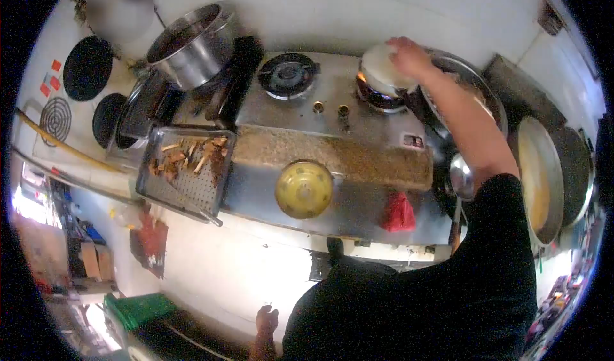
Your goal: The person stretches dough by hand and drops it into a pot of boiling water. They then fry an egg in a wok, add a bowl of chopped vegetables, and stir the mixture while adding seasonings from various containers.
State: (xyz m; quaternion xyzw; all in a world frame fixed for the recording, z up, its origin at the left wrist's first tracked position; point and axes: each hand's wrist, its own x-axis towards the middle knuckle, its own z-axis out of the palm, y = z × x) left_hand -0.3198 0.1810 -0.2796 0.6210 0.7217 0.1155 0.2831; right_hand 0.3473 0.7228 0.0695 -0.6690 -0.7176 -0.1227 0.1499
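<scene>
Right hand (408,57): laid palm-down, fingers spread, on a white lid (382,68) covering a pot on the lit right burner (377,95) of the stove (320,105). Left hand (267,320): hung low beside the body, loosely curled, nothing held. Yellow bowl (304,189) and red cloth (398,212) are set on the counter's front edge.

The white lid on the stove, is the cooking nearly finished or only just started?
Already done: the burner is lit, flame showing under the pot, and cut pieces lie on the perforated tray. In hand: the right hand rests on the white lid of that pot. The left hand hangs low, holding nothing I can see. Left: the second burner stands bare and unlit, and the yellow bowl sits upside down.
</scene>
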